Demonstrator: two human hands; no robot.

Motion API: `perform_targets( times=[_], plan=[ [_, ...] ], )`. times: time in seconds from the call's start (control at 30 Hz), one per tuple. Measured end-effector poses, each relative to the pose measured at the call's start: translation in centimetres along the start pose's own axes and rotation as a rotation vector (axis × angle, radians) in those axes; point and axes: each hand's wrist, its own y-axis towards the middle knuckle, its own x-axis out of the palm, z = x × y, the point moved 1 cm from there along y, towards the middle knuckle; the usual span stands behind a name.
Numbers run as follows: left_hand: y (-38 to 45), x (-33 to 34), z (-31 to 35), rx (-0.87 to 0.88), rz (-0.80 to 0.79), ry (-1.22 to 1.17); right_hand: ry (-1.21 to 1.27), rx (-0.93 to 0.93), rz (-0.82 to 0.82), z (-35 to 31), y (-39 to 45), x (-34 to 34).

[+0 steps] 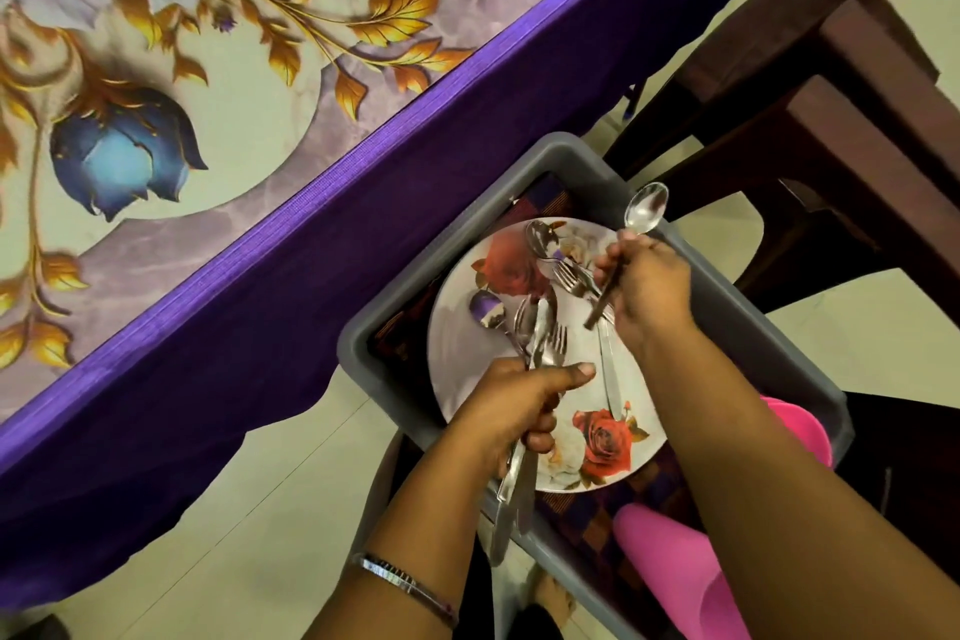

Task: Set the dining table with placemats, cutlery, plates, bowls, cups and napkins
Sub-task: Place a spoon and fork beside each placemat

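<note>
Spoon (631, 237) upright, bowl pointing up.

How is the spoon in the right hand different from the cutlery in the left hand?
The spoon is a single piece; the cutlery is a bundle of several pieces, forks among them. The right hand pinches the spoon, bowl up past the tray rim; the left hand fists the bundle over the plate. Both are shiny metal.
</note>
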Motion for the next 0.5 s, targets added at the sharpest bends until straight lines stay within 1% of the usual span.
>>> perform_targets(
  times=[0.07, 0.17, 0.23, 0.3, 0.33, 0.4, 0.47, 0.5],
  plan=[
    [0.4, -0.4, 0.4, 0.019, 0.067, -0.139, -0.072, -0.05, -0.012, -1.2, -1.0, -0.4],
    [0.9, -1.1, 1.1, 0.103, 0.163, -0.343, -0.213, 0.046, -0.218, 0.5, -4.5, -0.7],
    [1.1, -1.3, 1.3, 0.143, 0.155, -0.411, -0.329, 0.086, -0.317, 2.5, -7.2, -0.8],
    [1.0, -1.4, 1.4, 0.151, 0.137, -0.366, -0.333, 0.075, -0.342, 3.8, -8.4, -1.0],
    [0.8, -1.5, 1.3, 0.148, 0.164, -0.325, -0.304, 0.085, -0.346, 4.1, -8.3, -1.1],
    [0.7, -1.6, 1.2, 0.157, 0.312, -0.205, -0.319, 0.099, -0.366, 4.4, -7.7, -1.4],
    [0.9, -1.8, 1.2, 0.187, 0.467, -0.102, -0.509, 0.004, -0.371, 5.4, -6.6, -1.5],
    [1.0, -2.0, 1.3, 0.191, 0.518, -0.099, -0.664, -0.093, -0.341, 6.3, -5.9, -1.5]
  ],
)
